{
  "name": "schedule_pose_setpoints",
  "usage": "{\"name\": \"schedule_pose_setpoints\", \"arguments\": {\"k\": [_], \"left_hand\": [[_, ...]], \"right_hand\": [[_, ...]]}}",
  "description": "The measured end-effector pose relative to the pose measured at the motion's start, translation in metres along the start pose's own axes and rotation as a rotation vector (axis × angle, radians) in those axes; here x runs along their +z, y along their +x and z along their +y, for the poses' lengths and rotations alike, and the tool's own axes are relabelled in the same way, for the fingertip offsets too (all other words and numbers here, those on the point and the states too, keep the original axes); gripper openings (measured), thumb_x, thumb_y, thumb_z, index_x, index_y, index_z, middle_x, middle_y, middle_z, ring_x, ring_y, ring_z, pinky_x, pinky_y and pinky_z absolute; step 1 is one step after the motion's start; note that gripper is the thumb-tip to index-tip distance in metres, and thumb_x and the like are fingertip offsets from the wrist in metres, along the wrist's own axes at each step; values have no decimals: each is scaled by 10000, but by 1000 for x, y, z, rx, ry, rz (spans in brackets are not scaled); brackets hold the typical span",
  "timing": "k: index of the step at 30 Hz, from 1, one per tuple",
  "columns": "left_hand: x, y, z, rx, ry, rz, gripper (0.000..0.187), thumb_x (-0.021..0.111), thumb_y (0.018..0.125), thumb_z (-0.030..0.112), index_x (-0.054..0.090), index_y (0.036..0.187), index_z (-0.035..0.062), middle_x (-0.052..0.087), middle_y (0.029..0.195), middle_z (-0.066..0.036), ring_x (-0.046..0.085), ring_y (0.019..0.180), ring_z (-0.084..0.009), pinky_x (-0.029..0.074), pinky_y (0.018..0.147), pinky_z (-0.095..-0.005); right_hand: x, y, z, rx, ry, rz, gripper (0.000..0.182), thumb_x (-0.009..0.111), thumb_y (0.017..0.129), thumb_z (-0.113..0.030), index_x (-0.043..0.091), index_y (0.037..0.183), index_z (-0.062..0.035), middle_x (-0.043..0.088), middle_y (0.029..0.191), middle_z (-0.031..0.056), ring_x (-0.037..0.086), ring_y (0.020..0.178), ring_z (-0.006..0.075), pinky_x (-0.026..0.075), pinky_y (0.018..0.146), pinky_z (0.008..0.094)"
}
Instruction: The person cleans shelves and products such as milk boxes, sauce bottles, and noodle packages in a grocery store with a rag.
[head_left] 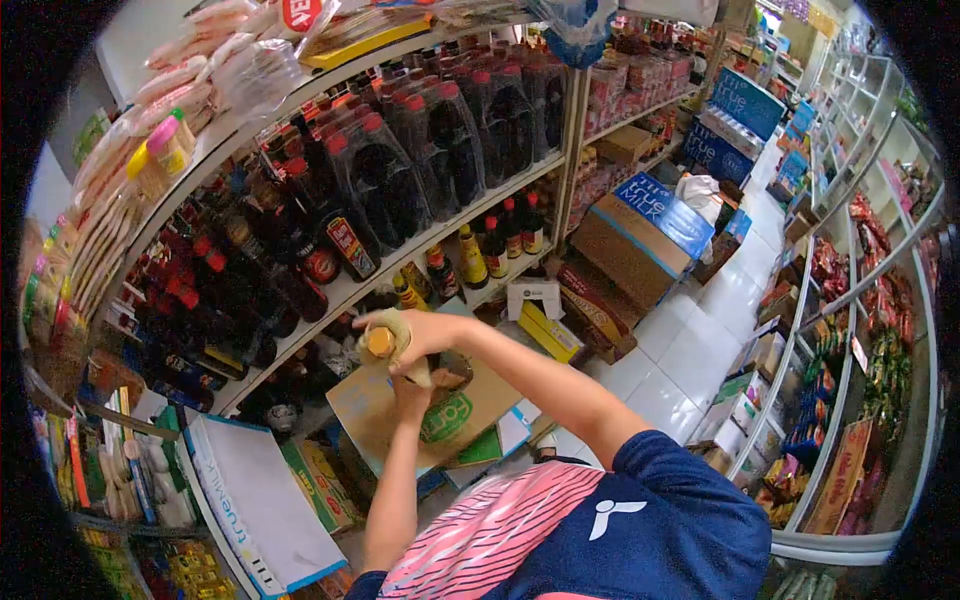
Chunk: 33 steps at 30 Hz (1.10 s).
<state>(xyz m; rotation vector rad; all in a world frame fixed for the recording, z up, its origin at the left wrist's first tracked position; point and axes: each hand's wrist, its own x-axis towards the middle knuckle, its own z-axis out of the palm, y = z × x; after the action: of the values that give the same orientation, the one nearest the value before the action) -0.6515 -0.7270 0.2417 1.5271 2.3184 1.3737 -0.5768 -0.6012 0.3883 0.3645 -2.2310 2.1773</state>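
A bottle with an orange-yellow cap [380, 342] is held up between my two hands, seen almost from above. A beige cloth [400, 328] is wrapped around its upper part. My right hand [436, 335] is closed on this cloth, against the bottle's side. Lower down, my left hand [411, 396] grips the bottle; its fingers are partly hidden. The bottle's label cannot be made out. Under my hands stands a brown cardboard box [480, 395] with green print.
Shelves ahead hold dark bottles with red caps [365, 190] and several smaller sauce bottles [470, 252]. A white carton [250, 500] leans at lower left. Stacked cartons [630, 235] stand at the right, beside the tiled aisle [655, 355]. Glass-fronted shelves with packets [870, 300] line its far side.
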Motion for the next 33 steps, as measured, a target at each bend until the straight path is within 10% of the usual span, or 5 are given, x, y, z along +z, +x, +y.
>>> {"name": "schedule_pose_setpoints", "arguments": {"k": [6,10,18,28,33], "left_hand": [[18,0,-7,-125,-188,-105,750,729,627,285,330,1200,9,444,1142,-150,451,1034,-276,362,854,-371],[23,4,9,-178,-150,-166,788,736,619,289,305,1216,7,428,1158,-160,439,1050,-279,353,866,-374],[4,17,83,-240,-402,-14,896,774,551,298,260,1230,19,447,1143,-163,454,1052,-281,367,865,-350],[7,24,53,105,-236,-35,788,743,557,257,347,1214,73,505,1112,-121,496,1016,-247,394,828,-355],[-46,38,67,-304,-219,-257,665,776,526,254,472,1075,36,546,1025,-63,495,982,-171,382,832,-311]], "right_hand": [[41,-13,27,-538,-823,1015,859,687,562,-43,266,1283,-246,183,1334,182,474,1015,362,421,836,342],[35,-28,15,-491,-895,1042,551,677,627,-66,487,1129,-194,194,1352,143,474,1017,363,446,781,369],[18,-34,-2,-385,-21,1166,514,431,865,-347,337,1270,-45,424,1117,94,434,1022,218,328,875,300],[35,-35,10,-351,-392,947,629,672,640,-412,475,1135,-77,448,1200,97,375,1150,289,295,944,362],[10,-29,-10,-63,-307,586,447,731,502,-137,529,888,-37,579,806,22,520,744,87,433,679,254]]}}
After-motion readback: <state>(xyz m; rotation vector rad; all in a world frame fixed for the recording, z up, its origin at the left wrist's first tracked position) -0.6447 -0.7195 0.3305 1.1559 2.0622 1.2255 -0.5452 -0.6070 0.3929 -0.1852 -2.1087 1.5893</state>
